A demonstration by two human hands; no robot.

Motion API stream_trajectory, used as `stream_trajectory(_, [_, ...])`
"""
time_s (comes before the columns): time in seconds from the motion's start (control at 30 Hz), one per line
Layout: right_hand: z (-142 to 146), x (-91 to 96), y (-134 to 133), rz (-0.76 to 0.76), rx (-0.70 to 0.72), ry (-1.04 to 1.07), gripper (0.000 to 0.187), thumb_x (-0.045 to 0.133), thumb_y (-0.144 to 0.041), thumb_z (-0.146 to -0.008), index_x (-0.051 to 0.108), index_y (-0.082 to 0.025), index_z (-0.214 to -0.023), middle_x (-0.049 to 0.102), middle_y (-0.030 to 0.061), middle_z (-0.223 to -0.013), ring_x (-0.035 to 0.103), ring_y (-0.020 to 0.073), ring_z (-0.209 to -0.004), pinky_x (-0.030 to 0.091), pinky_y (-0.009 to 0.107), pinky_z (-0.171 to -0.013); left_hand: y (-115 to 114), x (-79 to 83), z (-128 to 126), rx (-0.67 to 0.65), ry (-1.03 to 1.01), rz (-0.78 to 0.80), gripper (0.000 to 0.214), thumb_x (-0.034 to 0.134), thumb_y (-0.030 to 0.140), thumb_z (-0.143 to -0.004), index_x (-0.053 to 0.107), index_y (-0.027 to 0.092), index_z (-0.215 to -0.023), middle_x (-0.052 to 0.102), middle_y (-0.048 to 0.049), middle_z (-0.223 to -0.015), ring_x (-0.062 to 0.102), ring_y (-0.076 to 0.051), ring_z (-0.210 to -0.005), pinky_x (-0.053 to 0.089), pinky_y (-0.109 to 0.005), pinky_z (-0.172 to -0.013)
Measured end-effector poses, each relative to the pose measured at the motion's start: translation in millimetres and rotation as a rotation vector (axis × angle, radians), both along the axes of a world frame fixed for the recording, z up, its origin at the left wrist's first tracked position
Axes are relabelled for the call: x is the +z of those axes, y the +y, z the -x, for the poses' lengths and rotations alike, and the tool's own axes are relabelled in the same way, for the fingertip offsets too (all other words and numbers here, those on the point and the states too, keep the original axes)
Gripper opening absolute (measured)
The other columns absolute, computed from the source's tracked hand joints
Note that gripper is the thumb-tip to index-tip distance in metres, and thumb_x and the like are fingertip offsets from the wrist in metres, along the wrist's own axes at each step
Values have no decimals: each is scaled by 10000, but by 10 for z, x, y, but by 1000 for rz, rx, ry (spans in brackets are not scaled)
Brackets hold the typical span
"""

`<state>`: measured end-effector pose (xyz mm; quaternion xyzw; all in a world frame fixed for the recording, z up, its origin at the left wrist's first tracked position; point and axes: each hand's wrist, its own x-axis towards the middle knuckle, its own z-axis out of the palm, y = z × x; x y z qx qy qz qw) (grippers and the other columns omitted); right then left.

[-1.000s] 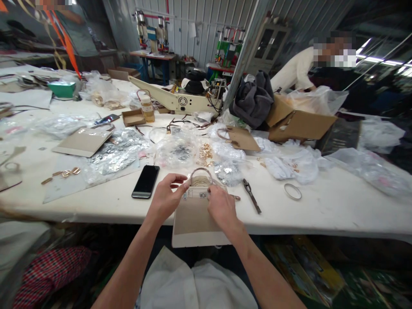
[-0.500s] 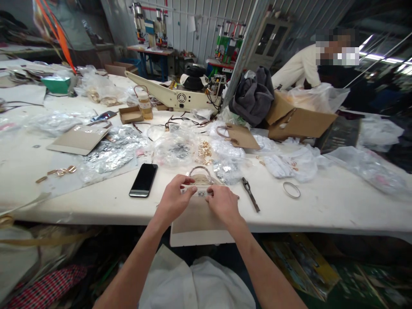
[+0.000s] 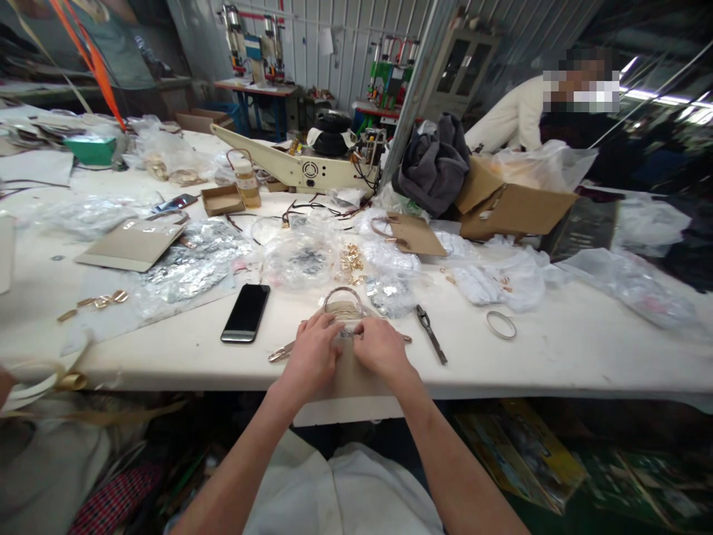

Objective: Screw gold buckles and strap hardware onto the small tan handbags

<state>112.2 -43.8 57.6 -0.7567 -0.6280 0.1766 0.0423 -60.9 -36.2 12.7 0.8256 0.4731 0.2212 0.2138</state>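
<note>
A beige handbag panel [image 3: 356, 375] lies on the table's front edge, its pale lower border hanging over. A braided-looking loop handle [image 3: 344, 289] stands at its far end, and a small metal plate [image 3: 346, 334] shows near the top edge. My left hand [image 3: 317, 353] is closed over the panel's upper left, fingers curled at the edge beside the plate. Gripping the upper right, my right hand [image 3: 382, 345] has its thumb and fingertips close to the plate. The fingertips partly hide the plate. A narrow strip with a metal end [image 3: 280, 353] sticks out left of my left hand.
A phone [image 3: 246, 313] lies to the left, a dark metal hand tool [image 3: 431, 334] and a pale ring [image 3: 501, 325] to the right. Gold fittings [image 3: 350, 257] and plastic bags sit beyond. A cardboard box [image 3: 518, 208] stands back right, near a co-worker in a light top [image 3: 509, 115].
My left hand has turned and come down over the panel's upper left, uncovering the strip end beside it. My right hand stays nearly in place. The view has shifted slightly.
</note>
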Motion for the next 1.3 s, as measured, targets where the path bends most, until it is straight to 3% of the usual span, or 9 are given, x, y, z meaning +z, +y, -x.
stream_trajectory(0.17, [73, -1, 8, 33, 14, -47, 230, 597, -195, -975, 814, -145, -1033, 810, 195, -1097, 766, 339, -1074, 567, 399, -900, -38, -17, -46, -45, 90, -72, 401, 596, 108, -959, 774, 229, -1297, 624, -135, -1569, 464, -393, -1530, 427, -602, -1223])
stream_trajectory(0.27, [21, 47, -14, -32, 67, 8, 182, 606, -154, -958, 767, -139, -1041, 784, 191, -1160, 730, 309, -1125, 543, 373, -944, -60, -32, -16, -68, 145, -81, 421, 591, 148, -993, 731, 214, -1385, 578, -168, -1623, 434, -415, -1561, 398, -634, -1241])
stream_trajectory(0.37, [-220, 122, -47, -211, 82, 245, 160, 571, -210, -1009, 715, -177, -1070, 774, 110, -1116, 713, 245, -1058, 529, 335, -938, -74, -52, 29, -77, 158, -81, 453, 608, 184, -1007, 682, 248, -1449, 516, -176, -1680, 405, -421, -1590, 359, -681, -1254])
stream_trajectory(0.5, [-687, 164, -98, -381, 19, 450, 284, 555, -283, -1021, 665, -201, -1270, 735, 22, -953, 665, 192, -807, 529, 296, -794, -68, -61, 14, -68, 152, -85, 452, 645, 157, -965, 693, 241, -1406, 498, -206, -1682, 406, -441, -1588, 363, -698, -1239])
stream_trajectory(0.57, [-851, 132, -134, -411, 76, 427, 264, 506, -244, -1023, 715, -204, -1178, 719, 28, -956, 655, 194, -827, 532, 304, -832, -56, -54, -51, -41, 108, -79, 438, 669, 131, -925, 703, 220, -1353, 509, -209, -1667, 423, -438, -1574, 381, -671, -1245])
stream_trajectory(0.67, [-950, 43, -186, -429, 216, 383, 314, 458, -201, -1046, 772, -196, -1046, 713, 74, -1086, 675, 214, -1021, 538, 319, -955, -33, -57, -213, -15, -23, -29, 480, 662, 134, -922, 646, 197, -1397, 535, -191, -1640, 454, -397, -1552, 390, -612, -1280])
stream_trajectory(0.8, [-962, -72, -191, -399, 417, 303, 281, 625, -228, -1032, 752, -197, -1282, 681, 101, -1270, 640, 240, -1214, 527, 359, -1091, 2, -118, -461, -62, -92, 8, 563, 605, 149, -970, 546, 157, -1530, 532, -195, -1637, 457, -368, -1541, 376, -585, -1307])
stream_trajectory(0.9, [-983, -138, -144, -363, 540, 222, 315, 676, -207, -1026, 726, -192, -1336, 672, 107, -1295, 624, 245, -1230, 522, 377, -1115, 17, -169, -580, -103, -78, -36, 546, 583, 175, -1009, 542, 168, -1553, 533, -186, -1639, 456, -366, -1536, 379, -584, -1301])
stream_trajectory(1.3, [-1061, -215, -46, -321, 630, 82, 191, 559, -206, -1111, 724, -186, -1206, 668, 105, -1185, 598, 262, -1179, 516, 391, -1064, 114, -140, -581, -87, -104, -34, 483, 739, 234, -962, 692, 280, -1441, 628, -122, -1503, 567, -358, -1391, 453, -546, -1219])
